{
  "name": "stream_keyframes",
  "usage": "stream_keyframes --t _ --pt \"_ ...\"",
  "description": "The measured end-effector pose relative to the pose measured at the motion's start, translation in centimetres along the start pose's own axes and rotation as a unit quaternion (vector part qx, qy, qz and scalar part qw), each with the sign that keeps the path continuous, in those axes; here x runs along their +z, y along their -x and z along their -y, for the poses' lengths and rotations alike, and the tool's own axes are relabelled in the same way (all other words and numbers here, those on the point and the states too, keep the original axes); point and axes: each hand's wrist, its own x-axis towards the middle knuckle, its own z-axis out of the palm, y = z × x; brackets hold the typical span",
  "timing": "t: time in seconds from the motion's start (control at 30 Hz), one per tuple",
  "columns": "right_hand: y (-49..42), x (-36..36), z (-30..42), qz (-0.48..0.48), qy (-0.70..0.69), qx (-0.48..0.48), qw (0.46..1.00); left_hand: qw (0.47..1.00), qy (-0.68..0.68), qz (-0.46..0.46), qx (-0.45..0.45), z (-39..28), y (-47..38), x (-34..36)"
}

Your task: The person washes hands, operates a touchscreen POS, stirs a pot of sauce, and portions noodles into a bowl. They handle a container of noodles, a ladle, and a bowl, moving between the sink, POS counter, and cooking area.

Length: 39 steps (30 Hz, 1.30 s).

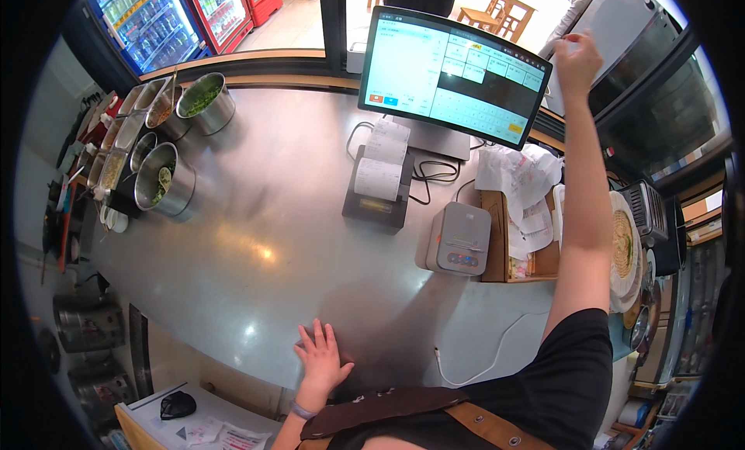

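Note:
My left hand [321,357] lies with spread fingers on the front edge of the steel counter [250,287], holding nothing. My right arm reaches far forward, and my right hand [579,60] is raised beside the right edge of a lit touchscreen monitor [454,77]. Its fingers are curled around something small and whitish that I cannot make out. Below the monitor, a receipt printer [375,208] has printed paper slips [378,179] on top. To its right stands a small grey device [460,240] with lit buttons. A white cable [495,357] lies near the front.
Steel pots of chopped greens [201,101] and food trays [131,130] stand at the left. An open cardboard box [495,234] with crumpled receipts [518,176] sits at the right, near a lined basket [623,246]. Black cables [433,173] curl behind the printer. Drink fridges [151,25] stand beyond the window.

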Motion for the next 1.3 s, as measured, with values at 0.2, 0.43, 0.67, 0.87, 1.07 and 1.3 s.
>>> stream_keyframes --t 0.2,0.43,0.67,0.87,1.07,1.3 --pt "12.9 -0.2 14.4 0.251 -0.168 -0.215 0.929 1.000 0.017 -0.013 0.005 0.3 0.2 0.1" --pt "16.9 1.3 20.6 0.359 -0.199 -0.199 0.890 1.000 0.013 -0.008 0.009 0.6 0.2 0.2" --pt "17.5 2.8 21.2 0.375 -0.162 -0.213 0.888 1.000 0.023 -0.013 0.006 0.6 0.1 0.4" --pt "17.5 2.8 21.3 0.394 -0.142 -0.225 0.880 1.000 0.016 -0.019 0.007 0.5 0.1 0.5" --pt "17.3 3.6 21.8 0.387 -0.106 -0.237 0.885 1.000 -0.002 -0.015 0.010 0.5 0.0 0.4" --pt "18.1 2.0 21.0 0.353 -0.152 -0.219 0.897 1.000 0.009 -0.021 0.011 0.6 0.1 0.5"
